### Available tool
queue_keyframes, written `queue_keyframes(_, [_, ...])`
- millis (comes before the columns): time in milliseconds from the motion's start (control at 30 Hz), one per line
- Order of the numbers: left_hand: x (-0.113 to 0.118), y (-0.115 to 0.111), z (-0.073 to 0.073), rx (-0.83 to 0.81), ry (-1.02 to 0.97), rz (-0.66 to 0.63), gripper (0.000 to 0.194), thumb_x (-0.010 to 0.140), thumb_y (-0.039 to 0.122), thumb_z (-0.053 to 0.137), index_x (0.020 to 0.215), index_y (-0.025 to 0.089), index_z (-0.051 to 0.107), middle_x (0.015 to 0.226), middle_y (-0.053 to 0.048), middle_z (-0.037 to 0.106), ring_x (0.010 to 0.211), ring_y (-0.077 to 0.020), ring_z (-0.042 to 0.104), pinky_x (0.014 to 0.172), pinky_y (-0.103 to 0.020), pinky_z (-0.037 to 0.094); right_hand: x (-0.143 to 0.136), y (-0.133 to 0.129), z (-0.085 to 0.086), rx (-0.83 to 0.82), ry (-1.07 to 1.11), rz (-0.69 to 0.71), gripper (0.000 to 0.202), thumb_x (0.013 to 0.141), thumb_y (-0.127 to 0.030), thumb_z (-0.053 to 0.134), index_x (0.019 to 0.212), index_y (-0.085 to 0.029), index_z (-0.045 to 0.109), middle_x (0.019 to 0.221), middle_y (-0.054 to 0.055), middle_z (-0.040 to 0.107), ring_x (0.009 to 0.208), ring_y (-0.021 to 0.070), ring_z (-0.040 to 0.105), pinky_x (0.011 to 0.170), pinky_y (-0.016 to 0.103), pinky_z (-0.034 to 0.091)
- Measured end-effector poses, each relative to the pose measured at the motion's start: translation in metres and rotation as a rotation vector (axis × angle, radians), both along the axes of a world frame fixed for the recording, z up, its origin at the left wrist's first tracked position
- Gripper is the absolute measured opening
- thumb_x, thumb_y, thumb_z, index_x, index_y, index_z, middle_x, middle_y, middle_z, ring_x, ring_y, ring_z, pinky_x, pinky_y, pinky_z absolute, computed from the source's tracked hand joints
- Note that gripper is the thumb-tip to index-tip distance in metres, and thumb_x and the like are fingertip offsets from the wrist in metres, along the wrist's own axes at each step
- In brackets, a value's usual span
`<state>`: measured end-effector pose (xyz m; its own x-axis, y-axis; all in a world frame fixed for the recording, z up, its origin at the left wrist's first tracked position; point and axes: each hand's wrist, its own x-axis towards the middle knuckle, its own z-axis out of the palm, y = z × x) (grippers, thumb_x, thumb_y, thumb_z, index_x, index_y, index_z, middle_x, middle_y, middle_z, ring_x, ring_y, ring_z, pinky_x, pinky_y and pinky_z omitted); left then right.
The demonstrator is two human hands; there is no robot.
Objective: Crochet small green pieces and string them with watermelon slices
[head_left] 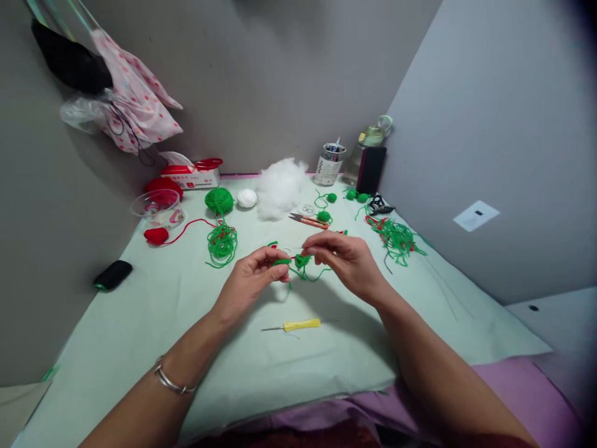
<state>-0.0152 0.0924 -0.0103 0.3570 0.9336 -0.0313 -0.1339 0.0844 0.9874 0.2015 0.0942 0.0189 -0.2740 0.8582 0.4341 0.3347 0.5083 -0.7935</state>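
My left hand (259,274) pinches a small green crocheted piece (282,262) between thumb and fingers. My right hand (342,261) is closed just to the right, its thumb and index fingertips pressed on a thin, pale, needle-like rod (297,248) that shows only faintly. Below those fingertips is a green crocheted bit (302,261), with a short red strand beside it and green yarn trailing away. Whether it touches the right fingers is hard to see. On the cloth nearer to me lies a yellow-handled crochet hook (302,325), apart from both hands.
Orange-handled snips (308,221) lie beyond my hands, before white stuffing (280,186). A green yarn ball (219,200) and loose green yarn (222,244) are left; tangled scraps (396,239) lie right. A clear tub (161,208), tin (330,165), bottle (372,140) and phone (371,170) stand behind.
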Motion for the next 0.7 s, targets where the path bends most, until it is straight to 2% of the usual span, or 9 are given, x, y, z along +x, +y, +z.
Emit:
queue_keyframes(67, [0.0003,-0.0004,0.0001,0.02,0.02,-0.001,0.019,0.084,0.033,0.076,0.098,0.021,0.072,0.079,-0.001,0.07,0.078,-0.0169,0.067,0.08,-0.032,0.05,0.0009,0.0,0.0,0.131,-0.091,-0.01,0.012,0.096,-0.021,0.062,0.092,-0.022,0.073,0.088,0.004,0.071,0.08,0.0165,0.063,0.071,0.031,0.05])
queue_keyframes(200, [0.0008,-0.0001,0.0024,0.062,0.065,0.001,0.017,0.082,0.031,0.076,0.096,0.021,0.073,0.08,0.0,0.067,0.077,-0.016,0.062,0.076,-0.03,0.047,0.0021,-0.0001,0.0,0.289,-0.233,-0.032,0.017,0.098,-0.017,0.059,0.096,-0.025,0.074,0.089,0.004,0.063,0.084,0.0168,0.06,0.074,0.032,0.048])
queue_keyframes(367, [0.0012,-0.0006,0.0053,0.071,0.089,-0.005,0.014,0.081,0.03,0.075,0.092,0.021,0.073,0.086,0.0,0.063,0.077,-0.015,0.058,0.073,-0.029,0.044,0.0041,0.0007,-0.0014,0.346,-0.341,-0.032,0.019,0.099,-0.015,0.057,0.097,-0.023,0.075,0.088,0.004,0.058,0.081,0.0158,0.057,0.07,0.03,0.045])
queue_keyframes(700, [-0.0007,0.0007,0.0038,0.124,0.128,-0.055,0.012,0.084,0.031,0.072,0.091,0.022,0.074,0.093,-0.002,0.061,0.082,-0.0165,0.057,0.078,-0.032,0.046,0.0058,0.0043,-0.0047,0.385,-0.444,-0.035,0.024,0.098,-0.016,0.055,0.091,-0.025,0.076,0.085,0.004,0.058,0.079,0.0165,0.055,0.068,0.031,0.044])
